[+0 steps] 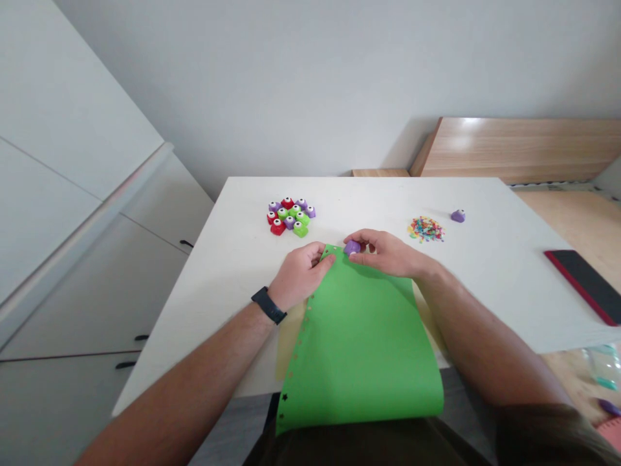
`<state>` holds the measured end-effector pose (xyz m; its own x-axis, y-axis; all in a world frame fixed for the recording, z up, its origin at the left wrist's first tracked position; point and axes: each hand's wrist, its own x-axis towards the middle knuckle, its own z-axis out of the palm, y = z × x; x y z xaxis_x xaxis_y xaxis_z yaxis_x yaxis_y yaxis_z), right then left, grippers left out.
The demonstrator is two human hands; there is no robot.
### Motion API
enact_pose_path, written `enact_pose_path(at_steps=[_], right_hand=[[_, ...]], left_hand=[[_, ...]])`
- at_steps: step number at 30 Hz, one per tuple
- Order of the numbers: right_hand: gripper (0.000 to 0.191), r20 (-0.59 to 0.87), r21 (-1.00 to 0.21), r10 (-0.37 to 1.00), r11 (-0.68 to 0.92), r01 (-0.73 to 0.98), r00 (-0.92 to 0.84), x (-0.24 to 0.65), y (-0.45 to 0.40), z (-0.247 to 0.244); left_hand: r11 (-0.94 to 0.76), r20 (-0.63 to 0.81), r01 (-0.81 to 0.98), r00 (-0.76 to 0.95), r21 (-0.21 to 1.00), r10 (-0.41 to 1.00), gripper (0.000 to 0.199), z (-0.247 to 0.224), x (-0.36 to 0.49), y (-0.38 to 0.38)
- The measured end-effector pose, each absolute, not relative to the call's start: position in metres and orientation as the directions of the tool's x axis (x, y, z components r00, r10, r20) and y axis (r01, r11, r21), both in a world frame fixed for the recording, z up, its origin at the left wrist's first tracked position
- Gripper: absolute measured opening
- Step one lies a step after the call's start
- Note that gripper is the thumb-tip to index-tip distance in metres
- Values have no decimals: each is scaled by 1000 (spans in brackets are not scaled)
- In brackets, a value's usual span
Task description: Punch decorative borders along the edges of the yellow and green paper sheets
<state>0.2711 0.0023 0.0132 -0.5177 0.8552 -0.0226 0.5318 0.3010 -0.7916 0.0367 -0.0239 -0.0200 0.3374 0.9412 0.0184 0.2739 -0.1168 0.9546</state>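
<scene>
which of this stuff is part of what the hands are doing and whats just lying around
In use:
left hand gripping the green paper sheet
right hand on the purple craft punch

Lying about:
cluster of craft punches
lone purple punch
paper confetti
phone in a red case

The left hand was held low and turned inward, its fingers curled in a pinch. The right hand was extended across from the other side, its fingers bent and closed in a grip. Both forearms, the left forearm and the right forearm, were angled inward, and the hands were kept near each other.
</scene>
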Motion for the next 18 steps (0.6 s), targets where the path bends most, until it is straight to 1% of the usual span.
enact_pose_path(at_steps=[3,10,18], right_hand=[[33,-22,-799,835,316,512,-550,271,1,15],[37,-9,-787,823,345,512,-568,271,0,13],[31,15,-782,840,348,517,-542,267,-2,11]], left_hand=[[-143,48,294,309,945,950,28,-17,38,-26],[-177,73,351,291,920,954,28,-15,38,-27],[-183,55,367,333,912,941,29,-17,38,-27]])
